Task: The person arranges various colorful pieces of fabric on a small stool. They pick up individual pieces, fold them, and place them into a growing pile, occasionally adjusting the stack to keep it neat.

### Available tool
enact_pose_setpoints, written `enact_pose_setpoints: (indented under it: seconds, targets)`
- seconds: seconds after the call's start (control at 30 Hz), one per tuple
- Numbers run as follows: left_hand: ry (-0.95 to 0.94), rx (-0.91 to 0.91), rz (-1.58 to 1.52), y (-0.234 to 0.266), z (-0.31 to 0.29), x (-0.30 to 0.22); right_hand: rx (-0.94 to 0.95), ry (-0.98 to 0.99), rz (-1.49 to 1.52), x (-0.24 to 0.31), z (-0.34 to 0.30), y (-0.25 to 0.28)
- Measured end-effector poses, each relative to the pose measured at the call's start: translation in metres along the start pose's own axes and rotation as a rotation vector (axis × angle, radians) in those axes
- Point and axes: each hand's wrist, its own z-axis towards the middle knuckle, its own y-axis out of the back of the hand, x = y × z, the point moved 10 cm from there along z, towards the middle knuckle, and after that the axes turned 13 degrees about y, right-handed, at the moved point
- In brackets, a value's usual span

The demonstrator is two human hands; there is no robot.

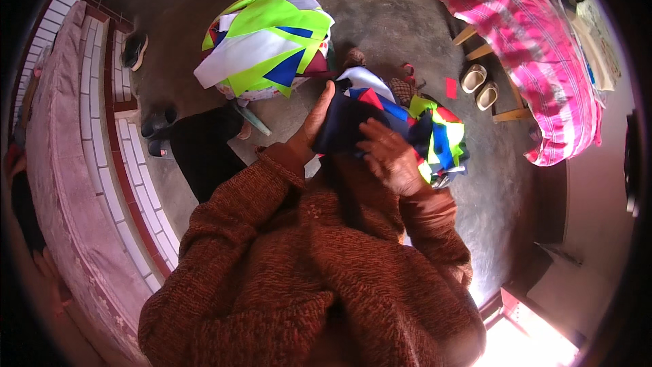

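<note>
My left hand (pixel 314 124) grips the left edge of a dark navy piece of cloth (pixel 343 126), thumb up along its side. Over the cloth's right part lies my right hand (pixel 392 158), its fingers stretched out and slightly apart, touching or just above the fabric. Whether the cloth is one layer or a stack I cannot tell. Just beyond and to the right is a heap of cloth scraps (pixel 445 132) in blue, neon yellow, red and white, partly behind my right hand.
A large mound of neon yellow, white and blue cloth pieces (pixel 272 44) stands ahead on the left. A pink plaid cover (pixel 523 41) drapes wooden-legged furniture at right, near pale shoes (pixel 473 79). A red scrap (pixel 451 88) lies on the floor. Along the left runs a white-tiled ledge (pixel 102 143).
</note>
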Motion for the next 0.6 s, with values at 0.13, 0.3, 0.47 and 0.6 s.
enact_pose_setpoints:
  seconds: [0.13,0.3,0.47,0.6]
  targets:
    - [0.034,-0.223,0.179,0.035,-0.005,0.002,0.037,-0.023,0.037,0.014,-0.010,-0.034]
    - [-0.131,-0.396,0.510,0.051,-0.010,-0.014,-0.138,-0.127,0.264,-0.002,-0.027,-0.029]
    - [-0.234,-0.386,0.748,0.035,-0.013,-0.019,-0.393,-0.291,0.324,-0.023,-0.054,-0.021]
    - [-0.326,-0.362,0.889,0.012,-0.023,-0.027,-0.521,-0.409,0.294,-0.031,-0.066,-0.015]
